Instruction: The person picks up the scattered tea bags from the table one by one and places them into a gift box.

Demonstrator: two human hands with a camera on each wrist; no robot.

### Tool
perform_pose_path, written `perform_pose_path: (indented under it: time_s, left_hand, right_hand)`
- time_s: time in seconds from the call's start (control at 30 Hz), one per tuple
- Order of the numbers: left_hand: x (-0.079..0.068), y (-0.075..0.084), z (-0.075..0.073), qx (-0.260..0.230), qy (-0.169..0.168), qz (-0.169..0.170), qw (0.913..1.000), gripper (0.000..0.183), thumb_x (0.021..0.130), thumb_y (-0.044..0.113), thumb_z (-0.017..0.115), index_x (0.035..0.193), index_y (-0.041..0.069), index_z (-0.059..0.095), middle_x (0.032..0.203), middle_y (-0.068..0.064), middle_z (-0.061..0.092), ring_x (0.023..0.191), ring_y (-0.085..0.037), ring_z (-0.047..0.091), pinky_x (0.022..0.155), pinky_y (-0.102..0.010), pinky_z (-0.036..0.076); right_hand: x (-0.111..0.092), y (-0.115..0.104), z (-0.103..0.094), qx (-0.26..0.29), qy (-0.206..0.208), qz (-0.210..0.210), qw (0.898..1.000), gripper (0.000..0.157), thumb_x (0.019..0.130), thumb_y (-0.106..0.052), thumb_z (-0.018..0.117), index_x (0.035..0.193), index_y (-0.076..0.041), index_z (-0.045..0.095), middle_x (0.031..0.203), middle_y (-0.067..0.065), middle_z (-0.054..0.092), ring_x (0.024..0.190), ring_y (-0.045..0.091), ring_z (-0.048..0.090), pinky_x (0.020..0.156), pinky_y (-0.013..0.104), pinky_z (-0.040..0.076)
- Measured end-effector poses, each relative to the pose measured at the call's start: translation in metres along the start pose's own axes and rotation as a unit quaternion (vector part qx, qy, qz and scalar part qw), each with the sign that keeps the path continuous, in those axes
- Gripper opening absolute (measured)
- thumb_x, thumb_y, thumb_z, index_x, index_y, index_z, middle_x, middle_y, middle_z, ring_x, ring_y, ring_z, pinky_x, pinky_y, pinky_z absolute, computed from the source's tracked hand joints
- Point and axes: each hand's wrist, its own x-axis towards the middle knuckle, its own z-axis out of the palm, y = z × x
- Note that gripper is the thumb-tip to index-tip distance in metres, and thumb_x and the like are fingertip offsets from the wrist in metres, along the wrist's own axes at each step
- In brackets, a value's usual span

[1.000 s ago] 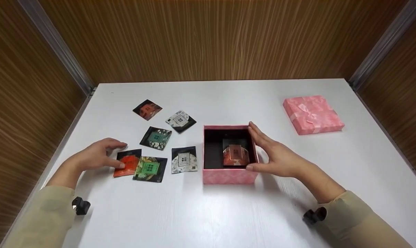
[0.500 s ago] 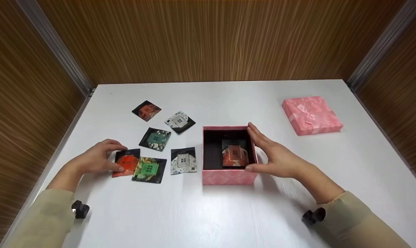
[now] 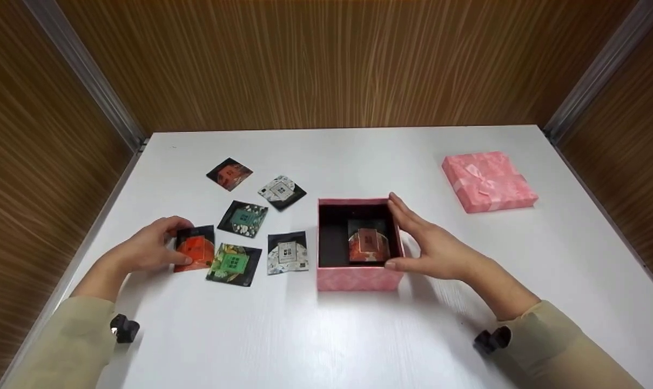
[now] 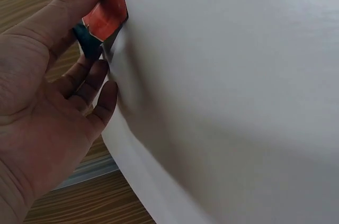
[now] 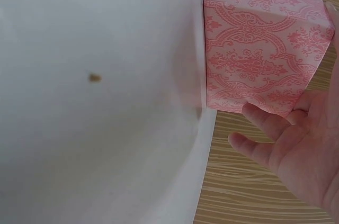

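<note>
My left hand (image 3: 150,246) pinches a red and black tea sachet (image 3: 196,249) at its left edge, thumb on top. In the left wrist view the sachet (image 4: 108,12) tilts and bends slightly between thumb and fingers. A green and black sachet (image 3: 233,265) lies beside it on the table. My right hand (image 3: 439,246) holds the open pink gift box (image 3: 358,278) across its right side, thumb at the front corner, fingers at the back. Inside the box a red-brown sachet (image 3: 369,243) lies on the right. The right wrist view shows fingertips touching the patterned box wall (image 5: 254,65).
Other sachets lie left of the box: a white one (image 3: 287,254), a dark green one (image 3: 243,219), a black-and-white one (image 3: 282,192) and a reddish one (image 3: 229,174). The pink lid with a bow (image 3: 488,181) sits at the back right. Wood-grain panels (image 3: 326,65) border the white table (image 3: 326,335).
The red sachet has shifted slightly up and left, away from the green one it overlapped or touched, and my left hand now pinches it. My right hand and the box stay put.
</note>
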Motion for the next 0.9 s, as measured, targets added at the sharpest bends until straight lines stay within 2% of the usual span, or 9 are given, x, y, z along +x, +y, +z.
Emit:
perform_pose_path:
  time_s: [0.13,0.23,0.33,0.5,0.63,0.73,0.9]
  left_hand:
    - [0.0,0.0,-0.002,-0.008,0.018,0.004,0.9998,0.064,0.087,0.011,0.087,0.141,0.006,0.052,0.127,-0.023,0.061,0.117,-0.04,0.055,0.102,-0.056,0.042]
    - [0.0,0.0,-0.003,-0.013,0.028,0.007,0.9995,0.063,0.089,0.009,0.085,0.142,0.008,0.051,0.118,-0.02,0.064,0.106,-0.034,0.059,0.093,-0.043,0.044]
    - [0.0,-0.001,-0.006,-0.025,0.034,0.006,0.9991,0.06,0.092,0.008,0.081,0.144,0.008,0.05,0.113,-0.019,0.065,0.101,-0.03,0.06,0.089,-0.038,0.045]
    - [0.002,0.0,-0.01,-0.033,0.04,0.001,0.9987,0.059,0.099,0.011,0.074,0.153,0.011,0.049,0.121,-0.022,0.065,0.105,-0.032,0.06,0.087,-0.036,0.047]
    - [0.002,0.003,-0.014,-0.036,0.047,0.008,0.9982,0.063,0.103,0.013,0.07,0.16,0.01,0.043,0.132,-0.024,0.064,0.113,-0.033,0.061,0.086,-0.028,0.049]
    - [0.001,0.008,-0.018,-0.037,0.063,0.007,0.9973,0.064,0.104,0.014,0.069,0.161,0.011,0.041,0.13,-0.024,0.064,0.114,-0.031,0.061,0.084,-0.023,0.049]
    - [0.002,0.017,-0.025,-0.082,0.082,0.008,0.9932,0.06,0.105,0.011,0.066,0.159,0.011,0.04,0.13,-0.025,0.064,0.111,-0.023,0.061,0.084,-0.019,0.051]
  right_hand:
    - [0.0,0.0,0.0,0.004,-0.002,0.0,1.0,0.111,0.093,-0.054,0.079,0.172,-0.015,0.012,0.178,-0.002,0.004,0.154,0.031,0.035,0.119,0.057,0.036]
    - [0.0,0.0,0.0,0.007,-0.003,0.003,1.0,0.111,0.093,-0.055,0.078,0.172,-0.015,0.012,0.178,-0.003,0.003,0.154,0.03,0.036,0.12,0.057,0.035]
    - [0.0,-0.001,0.001,0.009,-0.003,0.004,1.0,0.111,0.092,-0.055,0.079,0.172,-0.016,0.012,0.178,-0.003,0.003,0.153,0.03,0.036,0.119,0.057,0.036]
    - [-0.001,-0.001,0.001,0.009,0.001,0.002,1.0,0.111,0.092,-0.054,0.079,0.172,-0.015,0.012,0.178,-0.002,0.004,0.154,0.031,0.034,0.119,0.058,0.036]
    - [-0.001,-0.001,0.001,0.007,0.001,0.004,1.0,0.111,0.092,-0.055,0.079,0.172,-0.015,0.012,0.178,-0.001,0.004,0.154,0.032,0.034,0.119,0.058,0.036]
    - [0.0,-0.001,0.0,0.008,0.0,0.005,1.0,0.111,0.092,-0.055,0.078,0.172,-0.015,0.012,0.178,-0.001,0.004,0.154,0.032,0.033,0.119,0.058,0.035]
    - [0.0,-0.001,0.0,0.009,-0.001,0.004,1.0,0.112,0.092,-0.055,0.079,0.172,-0.014,0.012,0.178,0.0,0.004,0.155,0.031,0.032,0.12,0.057,0.034]
